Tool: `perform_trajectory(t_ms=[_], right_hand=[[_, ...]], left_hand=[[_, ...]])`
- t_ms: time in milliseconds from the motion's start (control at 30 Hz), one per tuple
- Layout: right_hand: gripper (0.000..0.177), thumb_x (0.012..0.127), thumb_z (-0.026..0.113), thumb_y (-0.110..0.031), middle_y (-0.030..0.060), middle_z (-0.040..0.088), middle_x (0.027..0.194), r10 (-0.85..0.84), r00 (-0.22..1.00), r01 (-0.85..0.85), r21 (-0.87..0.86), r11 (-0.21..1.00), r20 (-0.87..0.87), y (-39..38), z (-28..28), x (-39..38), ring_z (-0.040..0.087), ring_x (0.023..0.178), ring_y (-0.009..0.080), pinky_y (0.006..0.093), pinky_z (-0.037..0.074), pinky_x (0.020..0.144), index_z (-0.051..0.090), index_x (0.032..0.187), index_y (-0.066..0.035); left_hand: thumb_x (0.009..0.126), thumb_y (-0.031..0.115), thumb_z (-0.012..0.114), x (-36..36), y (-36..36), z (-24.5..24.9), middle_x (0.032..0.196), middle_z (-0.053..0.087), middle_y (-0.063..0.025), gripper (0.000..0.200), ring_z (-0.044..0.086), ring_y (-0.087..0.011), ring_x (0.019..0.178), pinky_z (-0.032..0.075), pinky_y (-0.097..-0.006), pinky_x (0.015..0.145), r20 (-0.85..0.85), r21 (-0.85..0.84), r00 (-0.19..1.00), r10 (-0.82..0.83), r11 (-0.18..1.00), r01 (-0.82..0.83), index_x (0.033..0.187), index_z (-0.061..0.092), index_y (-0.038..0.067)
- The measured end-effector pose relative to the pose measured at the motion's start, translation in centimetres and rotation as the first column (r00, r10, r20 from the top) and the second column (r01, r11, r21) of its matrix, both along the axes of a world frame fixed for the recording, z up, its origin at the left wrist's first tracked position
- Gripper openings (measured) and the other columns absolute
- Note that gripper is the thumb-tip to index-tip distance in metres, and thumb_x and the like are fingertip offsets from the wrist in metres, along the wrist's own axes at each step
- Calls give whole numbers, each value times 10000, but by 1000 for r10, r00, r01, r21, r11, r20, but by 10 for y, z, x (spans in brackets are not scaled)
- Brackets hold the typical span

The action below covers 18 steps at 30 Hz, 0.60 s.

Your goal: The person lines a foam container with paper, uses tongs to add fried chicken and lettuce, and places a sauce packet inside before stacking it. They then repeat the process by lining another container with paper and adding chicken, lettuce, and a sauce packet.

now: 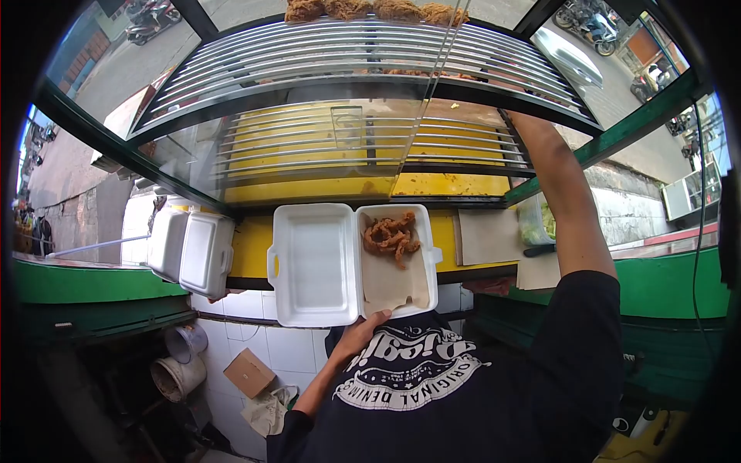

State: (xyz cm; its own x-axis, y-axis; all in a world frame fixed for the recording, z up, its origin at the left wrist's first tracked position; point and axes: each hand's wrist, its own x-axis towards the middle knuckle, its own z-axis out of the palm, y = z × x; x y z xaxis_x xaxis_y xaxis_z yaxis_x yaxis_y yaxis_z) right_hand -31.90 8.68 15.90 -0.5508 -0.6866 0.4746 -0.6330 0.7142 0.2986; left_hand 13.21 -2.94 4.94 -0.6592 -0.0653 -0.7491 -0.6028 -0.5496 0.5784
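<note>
My left hand (372, 324) grips the near edge of an opened white foam takeaway box (316, 266), its thumb over the rim and the other fingers hidden underneath. In the right half of the box, brown paper (394, 289) lines the bottom, and crispy fried chicken pieces (391, 237) lie toward the far end. My right forearm (562, 166) reaches forward into the glass display case, under the upper wire shelf (370, 65). The right hand is hidden behind that shelf's edge, so its fingers and anything in them cannot be made out. Fried pieces (421, 73) show dimly beyond the slats.
Larger fried chicken pieces (397, 9) sit on top of the case. Closed foam boxes (205, 251) stand at the left. Brown paper sheets (488, 238), a plastic tub with greens (536, 220) and a dark-handled utensil (539, 250) lie at the right. A lower rack (309, 154) spans the case.
</note>
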Motion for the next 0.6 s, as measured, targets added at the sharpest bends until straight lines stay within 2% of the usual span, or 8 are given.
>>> perform_trajectory(t_ms=[167, 233, 300, 333, 367, 400, 433, 600], right_hand=[[335, 916, 496, -289, 193, 589, 1188, 23, 1000, -23, -10, 1000, -4, 6, 2, 4, 522, 1170, 369, 484, 405, 993, 647, 1125, -75], [335, 915, 496, -288, 192, 591, 1185, 21, 1000, -21, -13, 1000, -6, 12, 3, 4, 523, 1169, 369, 483, 406, 993, 647, 1124, -74], [334, 915, 496, -287, 192, 593, 1182, 21, 1000, -21, -13, 1000, -6, 8, 11, 10, 523, 1169, 368, 482, 407, 992, 648, 1122, -74], [326, 894, 535, -254, 158, 635, 1106, -218, 974, 220, 40, 975, -59, 1, 8, 26, 597, 1063, 347, 447, 468, 921, 621, 1162, -90], [343, 869, 575, -241, 144, 632, 1117, -359, 928, 341, 162, 926, 99, 7, 19, 43, 619, 1002, 342, 429, 490, 880, 612, 1184, -113], [374, 844, 615, -228, 130, 629, 1129, -498, 835, 425, 301, 854, 234, 3, 60, 106, 642, 940, 338, 410, 512, 840, 602, 1206, -135], [380, 833, 628, -228, 116, 636, 1091, -454, 848, 379, 287, 880, 272, 17, 66, 136, 648, 897, 335, 405, 521, 797, 605, 1203, -145], [483, 779, 677, -196, 99, 597, 860, -303, 781, 214, 223, 951, 546, 78, 103, 241, 622, 741, 335, 448, 483, 656, 559, 1246, -162]], left_hand=[[809, 344, 657, -5, -2, 2, 700, 449, 23, 295, 385, -95, 581, 307, -256, 511, -32, -69, 997, 63, 995, -65, 905, 607, 69], [863, 332, 609, -8, -12, 2, 1008, 633, -98, 458, 590, -155, 869, 467, -258, 783, 64, -46, 987, -146, 988, 149, 1142, 591, -31], [860, 329, 611, -8, -9, -14, 1011, 632, -98, 452, 585, -155, 881, 461, -254, 792, -1, -71, 995, -102, 992, 102, 1128, 598, -35], [856, 325, 613, -7, -8, -18, 1014, 632, -98, 445, 581, -155, 893, 456, -251, 802, -65, -97, 996, -57, 994, 50, 1114, 605, -39], [856, 325, 613, -9, -8, -19, 1014, 632, -98, 445, 581, -155, 893, 456, -251, 802, -65, -98, 996, -62, 994, 55, 1114, 605, -39], [851, 276, 616, -13, -4, -15, 812, 509, -12, 255, 445, -103, 710, 335, -247, 634, -75, -78, 997, 22, 997, -28, 940, 582, 40], [846, 228, 619, -15, -3, -13, 609, 387, 74, 149, 309, -51, 527, 214, -243, 467, -82, -56, 991, 107, 992, -111, 767, 559, 118], [848, 210, 608, -11, -4, -45, 652, 425, 66, 127, 345, -53, 550, 244, -234, 486, -105, -48, 990, 91, 994, -97, 823, 564, 93]])
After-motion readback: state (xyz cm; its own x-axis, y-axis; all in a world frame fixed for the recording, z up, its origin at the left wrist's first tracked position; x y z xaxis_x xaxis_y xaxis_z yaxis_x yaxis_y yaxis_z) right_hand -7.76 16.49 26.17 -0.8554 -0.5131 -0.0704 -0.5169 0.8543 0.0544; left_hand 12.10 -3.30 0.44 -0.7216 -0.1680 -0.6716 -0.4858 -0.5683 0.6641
